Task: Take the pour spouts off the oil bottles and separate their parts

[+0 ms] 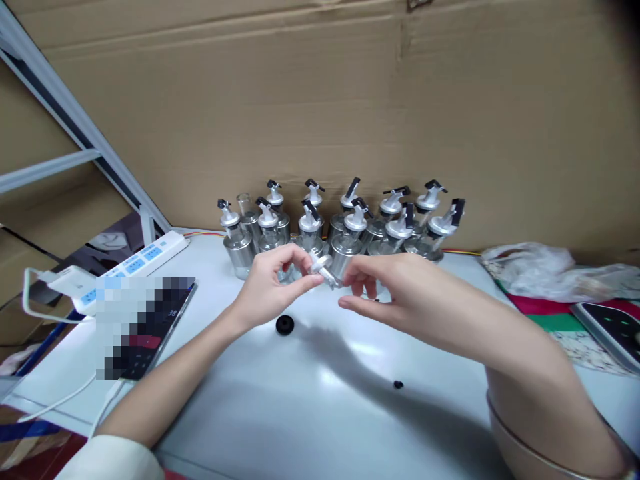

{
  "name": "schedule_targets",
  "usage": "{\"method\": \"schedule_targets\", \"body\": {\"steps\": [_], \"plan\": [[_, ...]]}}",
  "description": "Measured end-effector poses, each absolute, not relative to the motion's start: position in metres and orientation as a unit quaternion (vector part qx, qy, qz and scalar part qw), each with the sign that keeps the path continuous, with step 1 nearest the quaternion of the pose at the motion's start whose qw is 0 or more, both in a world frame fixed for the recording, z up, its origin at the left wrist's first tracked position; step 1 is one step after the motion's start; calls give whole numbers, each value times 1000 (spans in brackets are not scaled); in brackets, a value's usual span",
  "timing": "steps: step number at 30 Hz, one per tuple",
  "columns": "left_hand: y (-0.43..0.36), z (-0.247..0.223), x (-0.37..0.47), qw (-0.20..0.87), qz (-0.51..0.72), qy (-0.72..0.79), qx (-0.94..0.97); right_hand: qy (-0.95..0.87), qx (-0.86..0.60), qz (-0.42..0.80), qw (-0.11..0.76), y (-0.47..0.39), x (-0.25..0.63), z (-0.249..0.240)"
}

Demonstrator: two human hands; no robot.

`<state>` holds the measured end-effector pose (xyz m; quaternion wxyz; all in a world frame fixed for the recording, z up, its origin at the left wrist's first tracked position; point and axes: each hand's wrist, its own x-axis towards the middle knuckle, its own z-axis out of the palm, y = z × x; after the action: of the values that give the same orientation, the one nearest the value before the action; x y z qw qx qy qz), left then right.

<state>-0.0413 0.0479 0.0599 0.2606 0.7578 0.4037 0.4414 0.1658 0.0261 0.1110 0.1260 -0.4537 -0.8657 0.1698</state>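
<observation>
My left hand [270, 283] pinches a silver-white pourer spout [321, 265] between thumb and fingers, above the table. Just to its right is my right hand [383, 283], its thumb and index finger apart, close to the spout's tip. Whether the right fingertips touch the spout is hard to make out. Below my left hand, a round black ring [285, 325] lies on the table. Nearer to me and to the right lies a small black piece [398, 385]. Behind my hands stand several glass bottles with metal sleeves [239, 250], most topped with silver pourers and black flaps.
At the left lie a white power strip [150, 257] and a phone-like device [150, 343], partly blurred out, with white cables. Clear plastic bags [555, 270] and a black-topped device [610, 333] rest on a coloured cloth at the right. A cardboard wall [325, 113] closes the back.
</observation>
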Motion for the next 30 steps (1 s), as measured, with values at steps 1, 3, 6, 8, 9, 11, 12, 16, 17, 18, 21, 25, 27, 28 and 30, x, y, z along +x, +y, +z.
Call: {"method": "schedule_targets", "body": {"steps": [1, 3, 6, 8, 9, 11, 12, 16, 17, 18, 21, 25, 27, 28, 30], "plan": [[47, 60, -40, 270, 458, 410, 741, -866, -457, 159, 127, 27, 164, 110], [44, 59, -37, 295, 480, 414, 715, -865, -460, 144, 139, 28, 162, 110], [42, 58, -32, 366, 482, 409, 683, -866, -456, 134, 159, 28, 160, 111], [41, 56, -30, 416, 470, 407, 664, -868, -454, 130, 155, 27, 159, 111], [41, 56, -29, 434, 464, 408, 656, -869, -455, 128, 149, 27, 159, 111], [42, 56, -29, 451, 447, 417, 651, -871, -456, 121, 137, 28, 160, 109], [43, 56, -29, 453, 434, 423, 654, -873, -454, 117, 131, 29, 161, 108], [45, 56, -32, 423, 371, 432, 705, -877, -456, 101, 115, 34, 164, 103], [45, 56, -33, 405, 360, 433, 721, -875, -460, 100, 114, 34, 165, 103], [45, 55, -34, 382, 352, 433, 736, -873, -463, 100, 116, 35, 165, 103], [44, 53, -35, 295, 333, 429, 786, -868, -466, 107, 130, 36, 169, 104], [38, 44, -30, 193, 275, 374, 865, -866, -466, 126, 131, 35, 175, 107], [34, 36, -25, 159, 273, 351, 881, -862, -476, 129, 121, 35, 179, 107], [33, 31, -23, 150, 289, 345, 881, -861, -479, 130, 114, 35, 181, 107], [30, 21, -19, 148, 334, 333, 869, -865, -472, 137, 100, 35, 184, 106]]}}
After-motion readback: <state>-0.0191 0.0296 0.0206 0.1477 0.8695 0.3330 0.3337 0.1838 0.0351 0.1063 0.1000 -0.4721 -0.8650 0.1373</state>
